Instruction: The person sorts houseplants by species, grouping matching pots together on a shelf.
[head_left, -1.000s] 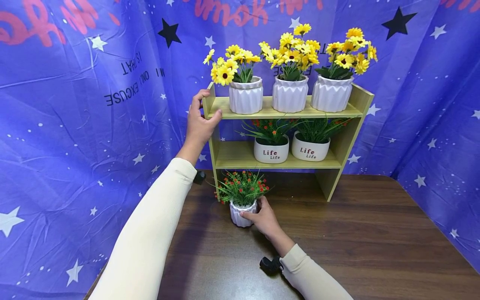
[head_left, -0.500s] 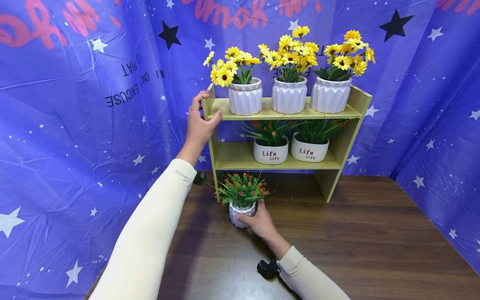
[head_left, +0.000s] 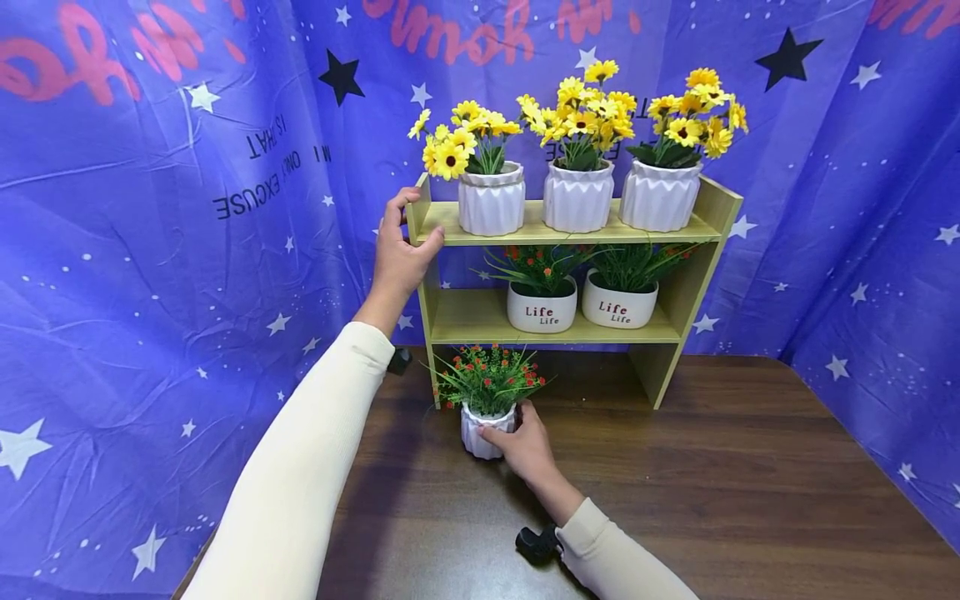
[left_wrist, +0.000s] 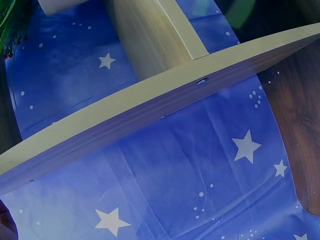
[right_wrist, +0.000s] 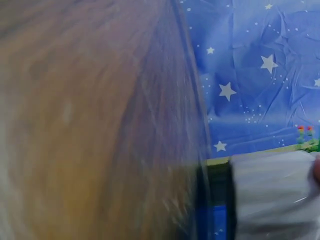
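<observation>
My right hand [head_left: 527, 446] grips a ribbed white flower pot [head_left: 480, 435] with green leaves and small red flowers [head_left: 491, 379]. The pot is on the brown table, before the lower left of a light wooden shelf [head_left: 555, 337]. In the right wrist view the white pot [right_wrist: 275, 195] fills the lower right, with a bit of fingertip at the edge. My left hand [head_left: 401, 250] holds the top left corner of the shelf, thumb on the front edge and fingers behind the side panel. From the left wrist, the side panel [left_wrist: 150, 107] crosses the picture, and the hand barely shows.
Three white pots of yellow flowers [head_left: 577, 196] stand on the top board. Two oval "Life" pots [head_left: 542, 308] with grassy plants occupy the right of the middle board. A blue star-printed curtain [head_left: 187, 333] hangs behind and beside the table [head_left: 735, 467].
The whole head view shifts slightly as the camera moves. Both hands keep their hold, and the potted plant stays in nearly the same place before the shelf.
</observation>
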